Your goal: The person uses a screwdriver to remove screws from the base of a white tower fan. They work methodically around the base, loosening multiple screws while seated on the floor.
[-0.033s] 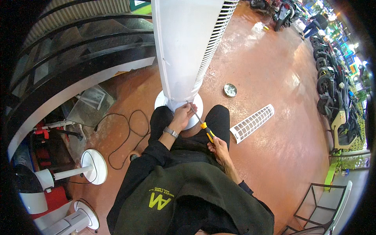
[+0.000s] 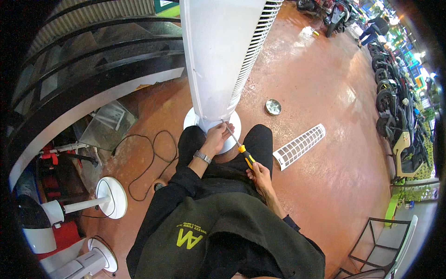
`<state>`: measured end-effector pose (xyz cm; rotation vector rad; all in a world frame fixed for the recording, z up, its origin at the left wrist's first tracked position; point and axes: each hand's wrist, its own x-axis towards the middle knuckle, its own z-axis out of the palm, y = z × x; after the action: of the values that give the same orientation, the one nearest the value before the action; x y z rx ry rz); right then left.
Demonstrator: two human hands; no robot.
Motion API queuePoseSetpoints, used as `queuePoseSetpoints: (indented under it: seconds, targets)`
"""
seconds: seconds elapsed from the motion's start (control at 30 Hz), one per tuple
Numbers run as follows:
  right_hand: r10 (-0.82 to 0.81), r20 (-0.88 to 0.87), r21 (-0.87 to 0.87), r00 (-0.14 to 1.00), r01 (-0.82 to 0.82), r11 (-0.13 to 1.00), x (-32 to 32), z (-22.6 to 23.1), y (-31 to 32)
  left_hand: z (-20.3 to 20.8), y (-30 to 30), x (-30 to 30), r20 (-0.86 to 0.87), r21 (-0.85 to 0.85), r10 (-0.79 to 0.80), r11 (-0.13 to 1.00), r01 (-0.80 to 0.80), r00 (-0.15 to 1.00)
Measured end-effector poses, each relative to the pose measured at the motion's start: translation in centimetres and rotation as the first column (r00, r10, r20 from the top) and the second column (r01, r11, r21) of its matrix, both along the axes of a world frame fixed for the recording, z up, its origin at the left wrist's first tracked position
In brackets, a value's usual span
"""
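Observation:
A tall white tower fan with slatted vents along its right side stands between my knees, its round white base on the floor. My right hand grips the yellow-and-black handle of a screwdriver. The slanting shaft reaches up to the lower part of the fan housing, where its tip meets the surface. My left hand is at the bottom of the housing, its fingers closed around the shaft near the tip. Any screw there is too small to make out.
A white grille panel and a small round dish lie on the floor to the right. A black cable loops at left, near a white fan stand. Motorcycles line the far right; a black metal frame stands nearer.

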<state>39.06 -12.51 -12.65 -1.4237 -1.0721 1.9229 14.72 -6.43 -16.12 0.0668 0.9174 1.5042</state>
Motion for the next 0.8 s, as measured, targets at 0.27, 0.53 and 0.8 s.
queuePoseSetpoints:
  seconds: [0.27,0.53,0.8]
  targets:
    - [-0.238,0.370,0.749,0.898,-0.137,0.648,-2.2,0.0,-1.3,0.2,0.3,-0.4,-0.192,-0.026,-0.036,0.999,0.031,0.981]
    - [0.130,-0.013,-0.025,0.991,-0.131,0.991,-1.0,1.0,0.6,0.3,0.7,-0.5,-0.119,-0.002,-0.016,1.000,0.015,0.993]
    - [-0.192,0.477,0.773,0.858,-0.305,0.556,-2.1,1.8,-1.0,0.4,0.3,-0.2,-0.214,0.020,-0.002,1.000,0.007,0.977]
